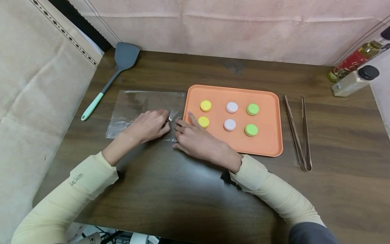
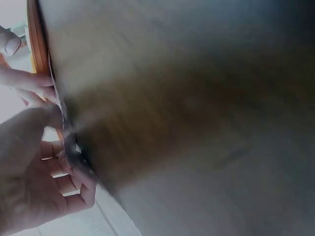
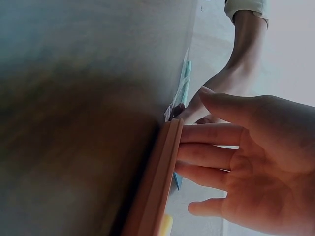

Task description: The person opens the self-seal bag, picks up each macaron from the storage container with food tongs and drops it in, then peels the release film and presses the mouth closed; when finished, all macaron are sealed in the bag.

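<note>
Left hand [image 1: 148,125] pinching plastic bag [image 1: 129,103], probably near the edge to control floppy film; bag lies under grip. Right hand [image 1: 198,140] relaxed, fingers extended, at orange tray [image 1: 268,139] right of grip.

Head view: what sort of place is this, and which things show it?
Probably a tabletop arranged as a small cooking station, perhaps a mock-up rather than a real kitchen. The spatula and tongs suggest cooking; the pale sheets hung around suggest a staged corner.
</note>
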Motion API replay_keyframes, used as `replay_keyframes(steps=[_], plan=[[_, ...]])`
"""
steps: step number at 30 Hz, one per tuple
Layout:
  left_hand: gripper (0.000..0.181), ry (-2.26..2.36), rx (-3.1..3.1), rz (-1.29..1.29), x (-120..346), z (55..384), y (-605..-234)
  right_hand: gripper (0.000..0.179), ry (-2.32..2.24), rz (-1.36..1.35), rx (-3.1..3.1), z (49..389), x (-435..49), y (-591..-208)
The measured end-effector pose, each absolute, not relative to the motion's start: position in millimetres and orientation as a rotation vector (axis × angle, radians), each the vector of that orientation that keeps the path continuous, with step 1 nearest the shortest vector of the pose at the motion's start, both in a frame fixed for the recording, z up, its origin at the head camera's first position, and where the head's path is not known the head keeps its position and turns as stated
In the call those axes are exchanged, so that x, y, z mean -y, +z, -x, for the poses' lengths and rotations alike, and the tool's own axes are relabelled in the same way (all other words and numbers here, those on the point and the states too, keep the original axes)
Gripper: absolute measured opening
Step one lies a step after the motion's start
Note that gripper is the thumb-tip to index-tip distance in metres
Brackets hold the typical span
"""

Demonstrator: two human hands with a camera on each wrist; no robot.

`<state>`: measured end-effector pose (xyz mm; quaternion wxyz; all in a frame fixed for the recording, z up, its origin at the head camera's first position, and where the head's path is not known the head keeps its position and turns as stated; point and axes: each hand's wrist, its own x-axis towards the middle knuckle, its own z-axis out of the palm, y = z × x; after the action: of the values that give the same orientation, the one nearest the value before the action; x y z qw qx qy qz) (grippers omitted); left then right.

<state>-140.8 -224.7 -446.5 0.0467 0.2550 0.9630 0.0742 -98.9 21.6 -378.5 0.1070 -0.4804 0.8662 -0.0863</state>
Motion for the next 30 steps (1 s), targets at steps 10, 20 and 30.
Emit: replay_keyframes(steps=[10,20,30], plan=[[0.013,0.117,-2.981,-0.949,224,141,-450,0.047,-0.329,1.406,-2.539,109,-20,-411],[0.008,0.275,-2.979,-0.982,233,142,-453,0.044,-0.306,1.444,-2.565,108,-21,-414],[0.029,0.12,-2.966,-0.879,207,124,-417,0.048,-0.308,1.453,-2.56,107,-21,-405]])
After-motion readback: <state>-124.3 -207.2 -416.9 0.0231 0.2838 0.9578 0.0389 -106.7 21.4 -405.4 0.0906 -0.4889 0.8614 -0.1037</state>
